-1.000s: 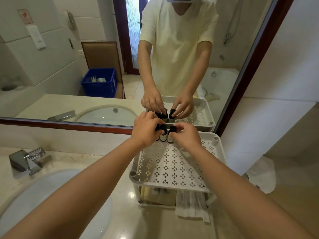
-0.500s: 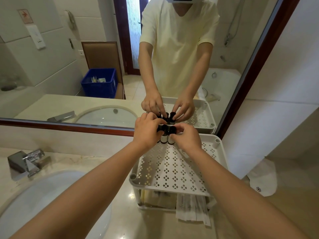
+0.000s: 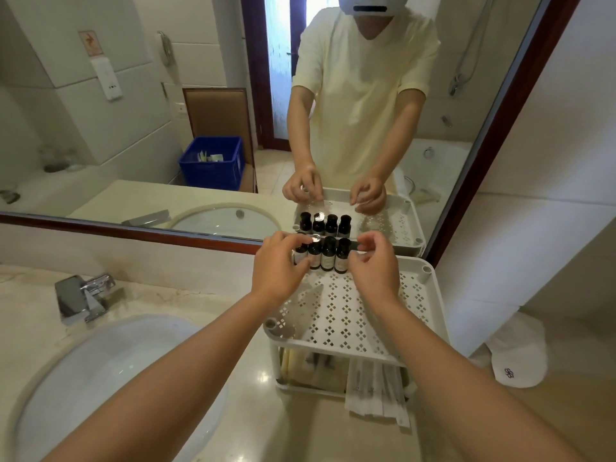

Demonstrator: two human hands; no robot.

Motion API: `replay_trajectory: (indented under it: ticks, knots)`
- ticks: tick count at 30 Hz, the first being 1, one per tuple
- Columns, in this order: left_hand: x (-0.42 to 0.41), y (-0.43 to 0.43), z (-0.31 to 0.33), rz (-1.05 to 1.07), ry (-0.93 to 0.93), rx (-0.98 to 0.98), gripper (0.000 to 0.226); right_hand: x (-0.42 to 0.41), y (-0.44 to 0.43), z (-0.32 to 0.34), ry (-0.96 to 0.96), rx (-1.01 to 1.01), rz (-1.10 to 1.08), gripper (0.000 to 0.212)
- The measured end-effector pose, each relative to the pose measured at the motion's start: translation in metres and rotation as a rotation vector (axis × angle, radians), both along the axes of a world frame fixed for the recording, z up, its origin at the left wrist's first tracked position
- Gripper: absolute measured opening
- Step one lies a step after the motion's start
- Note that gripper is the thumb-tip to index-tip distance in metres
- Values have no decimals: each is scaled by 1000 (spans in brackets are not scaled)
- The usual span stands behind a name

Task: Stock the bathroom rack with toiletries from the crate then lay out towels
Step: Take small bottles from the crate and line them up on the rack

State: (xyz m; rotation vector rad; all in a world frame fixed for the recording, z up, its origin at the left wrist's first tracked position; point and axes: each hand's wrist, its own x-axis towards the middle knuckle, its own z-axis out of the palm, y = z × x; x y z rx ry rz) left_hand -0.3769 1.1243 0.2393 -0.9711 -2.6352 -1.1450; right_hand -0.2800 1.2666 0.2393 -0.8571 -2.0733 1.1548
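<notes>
Along the back edge of the top shelf of the white perforated plastic rack, four small dark bottles with black caps stand in a row right against the wood-framed mirror. Left hand is in front of the leftmost bottle and right hand just beside the rightmost. They're apart, loose-fingered, gripping nothing. Blue plastic crate shows in the reflection, left of the rack.

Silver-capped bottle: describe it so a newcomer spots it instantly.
Right of the sink stands a white perforated rack. Four small dark bottles line the back of its top shelf. The silver-capped bottle is second from left; its neighbours' caps are black.
</notes>
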Motion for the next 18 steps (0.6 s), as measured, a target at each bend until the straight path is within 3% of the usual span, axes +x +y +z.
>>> replay_trajectory:
  ticks: [7, 18]
  knots:
    - [22, -62, -14, 125, -198, 162, 27, 7, -60, 4, 8, 14, 204, 16]
    - [71, -212, -30, 308, -326, 217, 33, 30, -196, 0, -227, 178, 582, 30]
